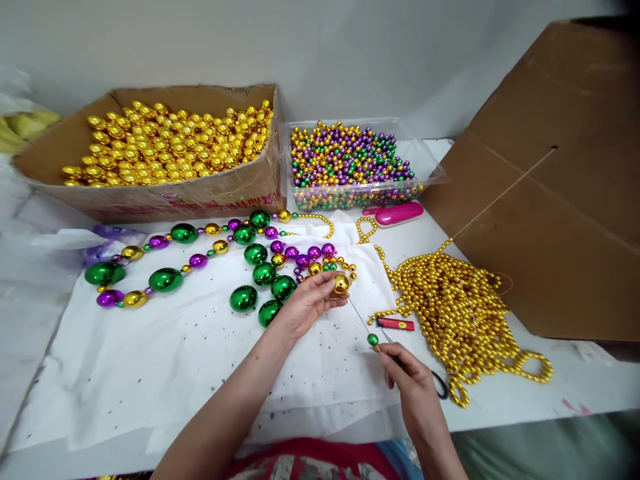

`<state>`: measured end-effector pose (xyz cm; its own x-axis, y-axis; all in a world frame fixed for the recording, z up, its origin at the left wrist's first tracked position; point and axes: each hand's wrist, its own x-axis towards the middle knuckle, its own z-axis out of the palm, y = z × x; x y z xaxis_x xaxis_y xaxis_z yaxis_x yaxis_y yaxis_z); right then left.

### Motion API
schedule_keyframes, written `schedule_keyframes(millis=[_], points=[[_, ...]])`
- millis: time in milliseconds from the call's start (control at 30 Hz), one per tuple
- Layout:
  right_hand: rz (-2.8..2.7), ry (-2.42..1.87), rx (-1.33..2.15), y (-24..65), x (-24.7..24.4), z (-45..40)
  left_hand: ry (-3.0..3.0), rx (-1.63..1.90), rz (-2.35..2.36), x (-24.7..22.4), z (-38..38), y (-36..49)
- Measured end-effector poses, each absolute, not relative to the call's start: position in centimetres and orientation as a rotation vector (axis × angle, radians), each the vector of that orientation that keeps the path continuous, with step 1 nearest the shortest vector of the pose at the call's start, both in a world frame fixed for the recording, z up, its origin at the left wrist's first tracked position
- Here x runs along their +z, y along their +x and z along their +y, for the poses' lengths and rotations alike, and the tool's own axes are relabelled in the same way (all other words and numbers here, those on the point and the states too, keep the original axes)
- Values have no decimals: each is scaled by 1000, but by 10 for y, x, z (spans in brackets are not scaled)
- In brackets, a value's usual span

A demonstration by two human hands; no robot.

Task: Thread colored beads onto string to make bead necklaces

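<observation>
- The counter [500, 408] runs across the view, largely covered by a white cloth [175, 373].
- A tall brown cardboard panel [565, 253] stands at the right.
- A carton [200, 199] of gold balls sits at the back left, with a clear tray [431, 172] of small mixed beads beside it.
- Gold bead strands [455, 300] lie heaped on the counter, right of the hands.
- A looped necklace [165, 280] in green, purple and gold lies on the cloth to the left.
- The left hand [313, 303] has its thumb and fingers closed around a ball.
- The right hand [413, 380] is lower, thumb and forefinger pinched together with no visible gap.
- A red lighter [396, 324] lies just above the right hand.
- The gold ball [341, 285] sits at the left fingertips, most of its surface exposed.
- A small green bead [373, 340] is just beyond the right fingertips, well apart from the left.
- A thin string [359, 316] spans the two; the right fingers seem to pinch its end, though the detail is too small to be sure.
</observation>
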<state>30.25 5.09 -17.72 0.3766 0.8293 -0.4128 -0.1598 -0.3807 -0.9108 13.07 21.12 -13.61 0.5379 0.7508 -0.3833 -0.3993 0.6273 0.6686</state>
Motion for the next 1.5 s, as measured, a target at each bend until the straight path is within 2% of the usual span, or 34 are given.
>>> schedule_keyframes(millis=[500,867,1133,1333,1400,1500], points=[[-658,-1643,1160,303,-194,54,730,820,710,-129,202,125],[-726,-1636,1151,297,-186,54,740,902,782,-125,200,121],[-629,-1469,683,267,-139,74,477,909,796,-134,205,127],[-713,-1392,340,266,-107,99,458,907,818,-117,210,135],[-706,-1400,397,272,-110,101,484,940,845,-107,210,139],[-599,-1344,726,285,-120,99,598,1025,866,-89,210,145]])
